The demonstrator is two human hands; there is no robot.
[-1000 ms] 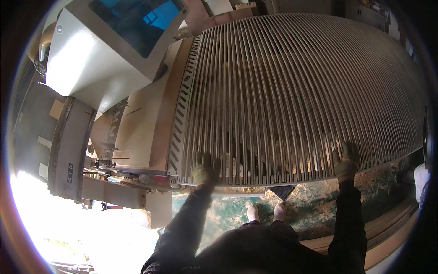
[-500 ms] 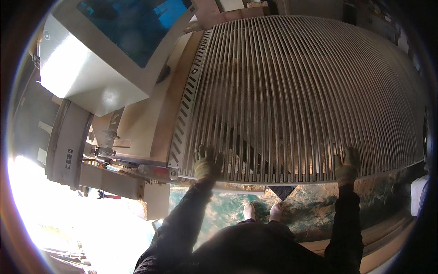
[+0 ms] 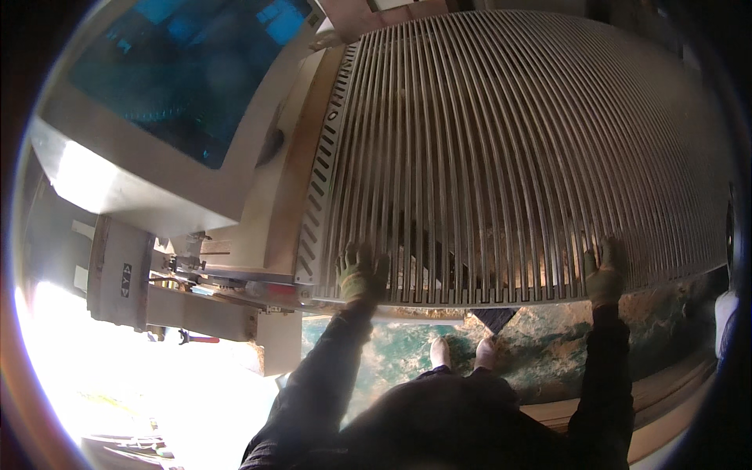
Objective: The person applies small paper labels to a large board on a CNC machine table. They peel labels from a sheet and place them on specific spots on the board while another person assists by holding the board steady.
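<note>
A wide slatted metal bed point(image 3: 486, 157) spreads out in front of me, its long narrow bars running away from me. On its near left edge my left hand point(image 3: 362, 276), in a light work glove, lies flat with the fingers apart. My right hand point(image 3: 605, 274), gloved too, rests palm down near the bed's front right edge, fingers stretched forward over the bars. Neither hand holds anything.
At the left a large grey machine housing point(image 3: 141, 180) with a dark blue window point(image 3: 196, 78) stands over a flat plate beside the bed. A red-handled tool point(image 3: 200, 339) lies below it. Wooden boards point(image 3: 658, 407) lie at lower right. Dark debris shows beneath the slats.
My view has shifted slightly, so the housing sits further left and shows more of its window. Both hands stay on the front slats, with the right fingers now reaching a little further forward.
</note>
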